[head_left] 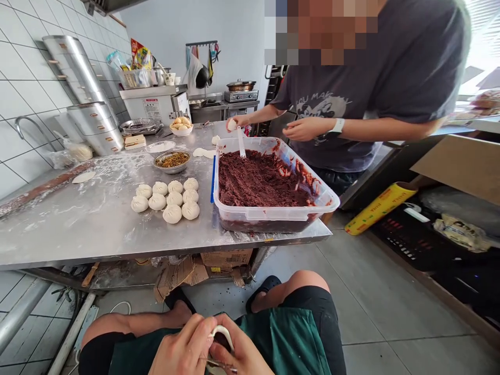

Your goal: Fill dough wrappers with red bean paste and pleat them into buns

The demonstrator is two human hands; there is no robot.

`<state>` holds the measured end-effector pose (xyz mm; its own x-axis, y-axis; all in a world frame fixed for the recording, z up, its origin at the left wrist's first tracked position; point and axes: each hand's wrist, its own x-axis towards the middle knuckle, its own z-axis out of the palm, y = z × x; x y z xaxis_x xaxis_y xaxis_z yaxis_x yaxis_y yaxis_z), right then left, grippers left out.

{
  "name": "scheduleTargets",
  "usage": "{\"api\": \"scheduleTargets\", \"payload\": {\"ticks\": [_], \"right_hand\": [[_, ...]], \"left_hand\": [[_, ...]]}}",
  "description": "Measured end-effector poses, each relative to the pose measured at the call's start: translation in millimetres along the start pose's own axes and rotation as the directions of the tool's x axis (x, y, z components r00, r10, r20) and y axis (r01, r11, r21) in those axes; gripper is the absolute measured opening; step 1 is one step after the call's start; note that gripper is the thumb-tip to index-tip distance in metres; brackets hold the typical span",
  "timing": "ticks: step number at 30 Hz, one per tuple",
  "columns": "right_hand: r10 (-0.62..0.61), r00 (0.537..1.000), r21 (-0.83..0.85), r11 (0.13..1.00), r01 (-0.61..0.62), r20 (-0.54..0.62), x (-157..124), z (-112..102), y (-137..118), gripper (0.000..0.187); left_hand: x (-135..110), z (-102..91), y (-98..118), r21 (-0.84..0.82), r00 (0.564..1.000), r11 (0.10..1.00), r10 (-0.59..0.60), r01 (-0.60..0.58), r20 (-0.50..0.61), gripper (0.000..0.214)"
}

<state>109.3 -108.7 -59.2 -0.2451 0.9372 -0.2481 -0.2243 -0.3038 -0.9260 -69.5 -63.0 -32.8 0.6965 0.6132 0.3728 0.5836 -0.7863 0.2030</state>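
Observation:
Low over my lap, a part-closed bun [223, 332] of white dough with dark filling sits between my hands. My left hand [180, 348] is closed, its fingertips pinching the dough rim. From the other side my right hand [246, 350] is wrapped round the bun, the thumb over its opening. A thin strip with dark smears [221, 365] shows under that thumb; its kind is unclear. On the steel table [89, 229] ahead stand several pleated buns [172, 198]. Right of them is a clear plastic tub [273, 212] of dark red paste [258, 179], with a white spatula [241, 143] upright in it.
Across the tub a co-worker [336, 104] holds a small piece of dough [232, 124]. A metal bowl of brownish filling [172, 161], a flat dough round [83, 177] and steel steamers [96, 127] are on the table. Cardboard [183, 273] lies beneath it.

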Motion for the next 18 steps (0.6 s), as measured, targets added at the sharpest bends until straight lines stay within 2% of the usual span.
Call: {"api": "scheduleTargets", "payload": {"ticks": [3,6,10,12,15,18], "right_hand": [[-0.015,1.000,-0.115,0.993,0.017,0.019,-0.3,0.7,-6.3,0.022],[0.032,0.999,-0.045,0.999,-0.031,0.022,-0.4,-2.1,-3.6,0.018],[-0.024,1.000,-0.145,0.989,0.021,-0.018,-1.4,-8.2,7.7,0.024],[-0.004,1.000,-0.184,0.983,0.002,-0.011,-1.7,-10.2,11.4,0.021],[0.043,0.998,-0.222,0.974,-0.050,-0.038,-2.2,-10.8,8.1,0.017],[0.052,0.999,-0.261,0.964,-0.053,-0.014,-5.1,-10.7,-6.5,0.031]], "left_hand": [[-4.3,5.2,-0.1,0.034,0.998,0.999,-0.003,0.001,0.065,0.033],[-8.8,10.9,0.6,0.068,0.991,0.996,-0.071,0.064,0.113,0.021],[-11.0,13.7,1.4,0.116,0.992,0.992,0.027,-0.042,0.125,0.033],[-10.7,13.5,2.8,0.127,0.989,0.991,0.022,-0.042,0.149,0.024],[-9.2,14.2,5.7,0.133,0.994,0.991,-0.003,-0.012,0.112,0.027],[-7.8,14.4,6.2,0.139,0.996,0.989,0.040,-0.050,0.079,0.040]]}}
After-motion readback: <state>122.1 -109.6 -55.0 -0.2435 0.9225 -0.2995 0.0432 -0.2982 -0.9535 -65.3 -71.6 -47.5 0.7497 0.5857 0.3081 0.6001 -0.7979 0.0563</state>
